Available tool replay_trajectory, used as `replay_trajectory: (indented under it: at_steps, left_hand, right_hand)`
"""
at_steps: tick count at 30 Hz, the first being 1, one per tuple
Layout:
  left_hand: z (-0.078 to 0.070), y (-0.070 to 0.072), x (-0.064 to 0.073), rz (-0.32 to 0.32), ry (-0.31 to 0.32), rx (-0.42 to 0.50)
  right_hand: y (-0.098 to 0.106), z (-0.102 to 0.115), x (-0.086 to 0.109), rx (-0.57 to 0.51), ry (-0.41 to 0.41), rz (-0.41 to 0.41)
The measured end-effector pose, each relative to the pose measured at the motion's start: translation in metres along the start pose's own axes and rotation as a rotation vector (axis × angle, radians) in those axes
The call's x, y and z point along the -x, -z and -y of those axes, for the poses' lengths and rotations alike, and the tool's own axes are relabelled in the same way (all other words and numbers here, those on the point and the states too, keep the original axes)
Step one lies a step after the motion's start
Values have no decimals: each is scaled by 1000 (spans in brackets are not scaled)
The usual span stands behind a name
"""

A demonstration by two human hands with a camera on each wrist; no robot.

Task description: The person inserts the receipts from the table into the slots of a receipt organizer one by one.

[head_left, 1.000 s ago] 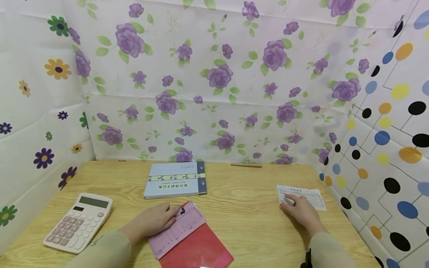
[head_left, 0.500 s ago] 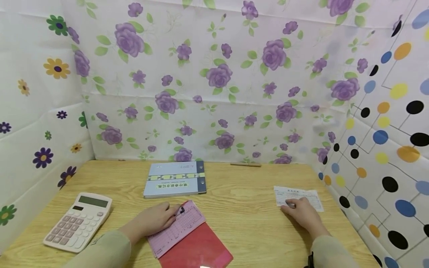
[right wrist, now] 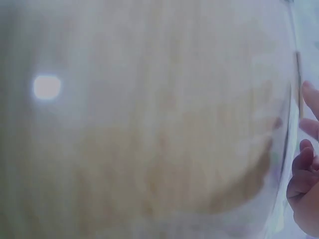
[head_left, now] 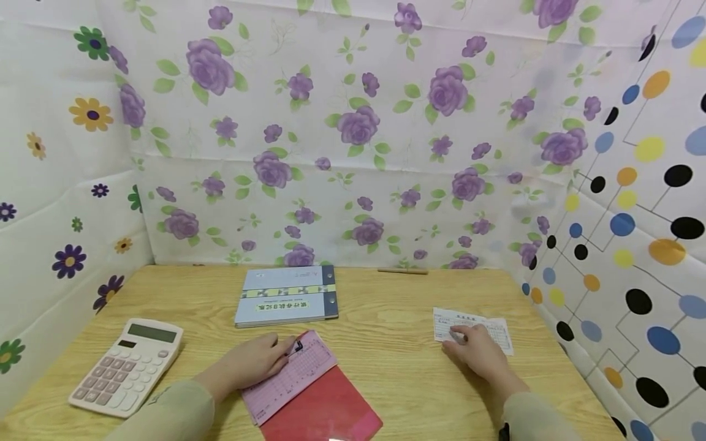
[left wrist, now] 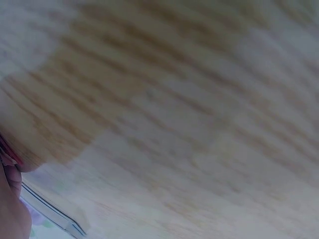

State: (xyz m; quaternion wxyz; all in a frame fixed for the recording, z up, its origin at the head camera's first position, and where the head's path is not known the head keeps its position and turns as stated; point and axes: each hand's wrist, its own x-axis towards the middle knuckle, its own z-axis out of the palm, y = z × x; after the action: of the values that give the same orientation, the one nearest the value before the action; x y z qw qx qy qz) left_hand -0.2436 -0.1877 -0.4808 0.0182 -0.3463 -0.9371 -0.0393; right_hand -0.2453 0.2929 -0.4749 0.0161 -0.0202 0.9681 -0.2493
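Note:
At the front centre, my left hand (head_left: 259, 361) lies over the upper left of a pad of pink printed forms (head_left: 300, 380), its fingers curled at a small black clip (head_left: 298, 346). A red folder (head_left: 325, 410) lies beneath the forms. In the left wrist view, a bit of red shows by the curled fingers (left wrist: 14, 177). My right hand (head_left: 478, 354) holds a white printed slip (head_left: 496, 331) near its left end on the table, thumb and index finger bent at it. Several fingers (right wrist: 304, 174) show at the edge of the right wrist view.
A pink and white calculator (head_left: 129, 367) sits at the left. Behind my left hand lies a blue account book (head_left: 287, 300). A thin brown stick (head_left: 402, 271) lies at the back edge of the wooden table (head_left: 386, 312). Patterned curtains (head_left: 342, 147) enclose three sides.
My right hand and the white slip have slid left together and slightly nearer. My left hand, the pink forms and the folder have stayed in place.

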Motion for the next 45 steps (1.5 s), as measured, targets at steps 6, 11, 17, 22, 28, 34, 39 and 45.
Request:
replay_trajectory:
  at_steps: [6, 11, 17, 22, 28, 34, 39, 45]
  left_hand:
    - [0, 0, -1, -9, -6, 3]
    - [0, -1, -1, -32, -24, -14]
    - [1, -3, 0, -30, -11, -6]
    - [0, -4, -1, 10, 18, 11]
    - [0, -3, -1, 0, 24, 9]
    - [0, -2, -1, -9, 7, -11]
    - [0, -3, 0, -23, -4, -1]
    - [1, -3, 0, -26, 0, 0]
  right_hand:
    - [22, -32, -4, 65, -11, -10]
    - [37, -57, -3, 95, -80, 3]
    - [40, -79, -3, 110, -79, -23]
    - [36, -88, -5, 117, -99, -23]
    - [34, -89, -8, 82, -106, -34]
    - [36, -89, -7, 106, -107, -27]
    - [38, -90, -8, 122, -145, 2]
    - [36, -94, -11, 111, -149, 12]
